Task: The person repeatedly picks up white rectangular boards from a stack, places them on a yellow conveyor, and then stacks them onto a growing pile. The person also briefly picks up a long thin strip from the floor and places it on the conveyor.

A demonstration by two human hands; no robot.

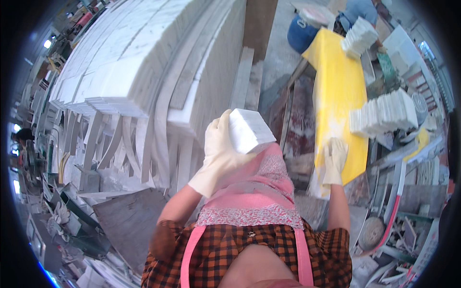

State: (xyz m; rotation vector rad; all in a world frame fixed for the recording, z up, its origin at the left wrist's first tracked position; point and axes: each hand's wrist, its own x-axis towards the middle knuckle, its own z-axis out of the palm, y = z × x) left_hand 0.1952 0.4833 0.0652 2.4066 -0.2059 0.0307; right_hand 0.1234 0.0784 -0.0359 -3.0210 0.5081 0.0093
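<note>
left fingers [224, 121] curled round boxy white stone stack [250, 128] | right fingers [341, 146] loosely extended, empty, on glossy yellow sheet [337, 89]

On my right, a long, narrow bench with a bright yellow sheet covering [338, 91] carries my cream-gloved right hand [335, 156], flat near its near end. One row of upright white stone tiles [384, 114] overlaps its right edge; another row of white stone tiles [359, 37] stands by its far right corner.

Smooth white stone tiles [252, 130]; matt rubbery gloves [218, 154]; glossy yellow plastic sheet [338, 86].
</note>
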